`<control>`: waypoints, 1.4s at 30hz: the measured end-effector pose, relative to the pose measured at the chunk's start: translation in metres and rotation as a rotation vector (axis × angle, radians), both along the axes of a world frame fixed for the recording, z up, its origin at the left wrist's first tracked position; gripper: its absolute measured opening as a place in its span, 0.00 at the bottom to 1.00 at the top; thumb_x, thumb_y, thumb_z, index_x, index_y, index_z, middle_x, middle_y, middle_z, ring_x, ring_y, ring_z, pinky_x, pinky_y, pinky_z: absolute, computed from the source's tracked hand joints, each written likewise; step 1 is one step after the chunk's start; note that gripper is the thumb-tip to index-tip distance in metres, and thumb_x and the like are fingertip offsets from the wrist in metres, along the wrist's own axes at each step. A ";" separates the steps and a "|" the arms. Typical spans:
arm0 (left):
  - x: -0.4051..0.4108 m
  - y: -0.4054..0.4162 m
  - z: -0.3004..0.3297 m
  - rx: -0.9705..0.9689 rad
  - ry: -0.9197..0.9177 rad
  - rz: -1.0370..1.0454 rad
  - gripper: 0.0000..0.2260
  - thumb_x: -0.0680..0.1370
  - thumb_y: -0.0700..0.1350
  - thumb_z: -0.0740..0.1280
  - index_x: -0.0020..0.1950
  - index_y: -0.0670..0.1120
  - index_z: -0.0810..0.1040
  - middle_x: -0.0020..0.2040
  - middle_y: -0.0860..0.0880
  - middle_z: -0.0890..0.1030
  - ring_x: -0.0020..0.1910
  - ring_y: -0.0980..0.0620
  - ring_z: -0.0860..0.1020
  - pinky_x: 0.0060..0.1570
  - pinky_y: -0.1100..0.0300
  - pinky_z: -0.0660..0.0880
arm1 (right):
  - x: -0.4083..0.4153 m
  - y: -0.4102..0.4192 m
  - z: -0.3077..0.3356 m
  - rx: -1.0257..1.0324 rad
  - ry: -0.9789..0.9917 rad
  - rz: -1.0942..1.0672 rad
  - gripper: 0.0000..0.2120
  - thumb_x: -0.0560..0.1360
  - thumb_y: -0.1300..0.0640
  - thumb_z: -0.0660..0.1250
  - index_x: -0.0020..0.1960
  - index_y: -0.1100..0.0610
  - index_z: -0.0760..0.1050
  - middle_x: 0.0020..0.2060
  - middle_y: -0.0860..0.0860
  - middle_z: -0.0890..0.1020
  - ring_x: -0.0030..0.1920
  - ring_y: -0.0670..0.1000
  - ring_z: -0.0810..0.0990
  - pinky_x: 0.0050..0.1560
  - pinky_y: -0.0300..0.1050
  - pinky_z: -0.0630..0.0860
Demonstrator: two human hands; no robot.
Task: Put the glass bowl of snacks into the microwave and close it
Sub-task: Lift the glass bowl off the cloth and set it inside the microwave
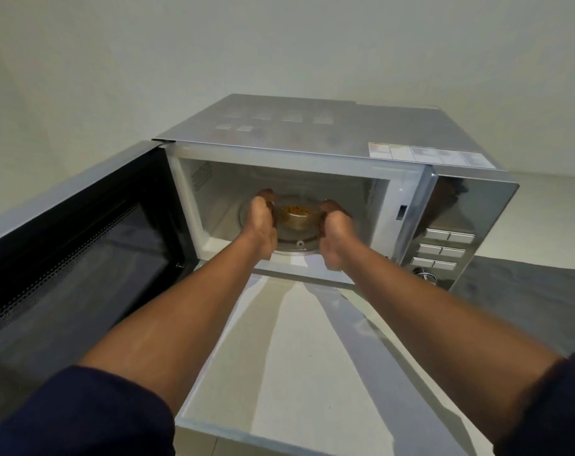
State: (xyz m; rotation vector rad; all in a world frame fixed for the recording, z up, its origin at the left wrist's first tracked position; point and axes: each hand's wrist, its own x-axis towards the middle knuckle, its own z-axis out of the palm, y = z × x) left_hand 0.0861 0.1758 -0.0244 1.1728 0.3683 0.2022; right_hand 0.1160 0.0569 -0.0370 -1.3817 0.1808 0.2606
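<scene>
A silver microwave [312, 133] stands on the counter with its door [82, 225] swung wide open to the left. Inside the cavity a small glass bowl of yellow-brown snacks [297, 217] is over the glass turntable [296, 248]. My left hand [263, 222] grips the bowl's left side and my right hand [333, 232] grips its right side. Both forearms reach in through the opening. I cannot tell whether the bowl rests on the turntable or hovers just above it.
The control panel with buttons and a knob [444, 248] is on the microwave's right front. A pale counter [296, 340] runs below my arms, with a dark mat [526, 291] at the right. A plain wall rises behind.
</scene>
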 end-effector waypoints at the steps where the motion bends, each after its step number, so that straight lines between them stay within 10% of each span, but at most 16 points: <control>1: 0.006 0.003 -0.002 -0.003 0.008 0.000 0.13 0.82 0.45 0.56 0.45 0.50 0.79 0.37 0.51 0.83 0.44 0.50 0.80 0.42 0.59 0.77 | 0.005 0.003 -0.002 -0.020 -0.004 0.005 0.16 0.80 0.48 0.58 0.63 0.52 0.76 0.62 0.57 0.81 0.63 0.58 0.78 0.71 0.60 0.73; 7: 0.023 0.009 -0.016 -0.014 0.026 -0.017 0.11 0.81 0.49 0.58 0.49 0.51 0.80 0.48 0.45 0.84 0.56 0.41 0.81 0.61 0.44 0.79 | 0.021 0.010 -0.004 -0.084 0.002 -0.028 0.14 0.80 0.48 0.56 0.55 0.53 0.77 0.51 0.57 0.83 0.55 0.58 0.81 0.62 0.55 0.79; 18: 0.033 0.015 -0.018 -0.044 0.042 -0.003 0.13 0.82 0.50 0.57 0.52 0.49 0.80 0.48 0.45 0.83 0.49 0.45 0.81 0.46 0.55 0.79 | 0.035 0.016 -0.007 -0.104 -0.011 -0.027 0.09 0.77 0.53 0.59 0.47 0.53 0.78 0.52 0.62 0.83 0.60 0.65 0.81 0.65 0.65 0.77; 23: 0.043 0.020 -0.022 0.010 0.110 0.025 0.12 0.81 0.52 0.58 0.53 0.50 0.80 0.49 0.44 0.83 0.52 0.43 0.79 0.49 0.52 0.78 | 0.059 0.016 -0.025 -0.148 -0.032 -0.010 0.21 0.74 0.48 0.57 0.61 0.53 0.78 0.60 0.57 0.82 0.61 0.63 0.80 0.65 0.62 0.78; 28: 0.025 0.008 -0.007 0.023 0.194 0.013 0.27 0.84 0.57 0.51 0.81 0.50 0.57 0.79 0.46 0.64 0.77 0.42 0.63 0.77 0.48 0.58 | 0.044 0.015 -0.018 -0.281 -0.014 0.021 0.18 0.79 0.43 0.51 0.65 0.46 0.67 0.62 0.49 0.72 0.60 0.55 0.74 0.63 0.51 0.72; 33: 0.000 0.004 -0.010 0.780 0.105 0.172 0.11 0.83 0.43 0.61 0.64 0.50 0.77 0.43 0.58 0.74 0.38 0.57 0.76 0.39 0.62 0.76 | 0.010 0.003 -0.014 -0.306 -0.145 -0.005 0.23 0.85 0.56 0.53 0.78 0.43 0.64 0.64 0.53 0.79 0.42 0.49 0.76 0.39 0.42 0.72; 37: -0.022 0.002 -0.003 1.248 0.081 0.258 0.10 0.80 0.47 0.65 0.58 0.46 0.80 0.48 0.50 0.82 0.50 0.46 0.80 0.59 0.45 0.78 | -0.019 -0.010 -0.009 -0.500 -0.371 0.080 0.16 0.85 0.55 0.56 0.66 0.60 0.76 0.38 0.53 0.76 0.36 0.50 0.72 0.40 0.49 0.71; 42: -0.057 -0.002 0.013 1.486 -0.030 0.326 0.16 0.79 0.47 0.63 0.65 0.49 0.79 0.60 0.49 0.82 0.61 0.45 0.77 0.65 0.47 0.69 | -0.059 -0.035 0.005 -0.708 -0.746 0.164 0.17 0.85 0.56 0.57 0.71 0.58 0.76 0.60 0.52 0.82 0.59 0.52 0.79 0.57 0.42 0.69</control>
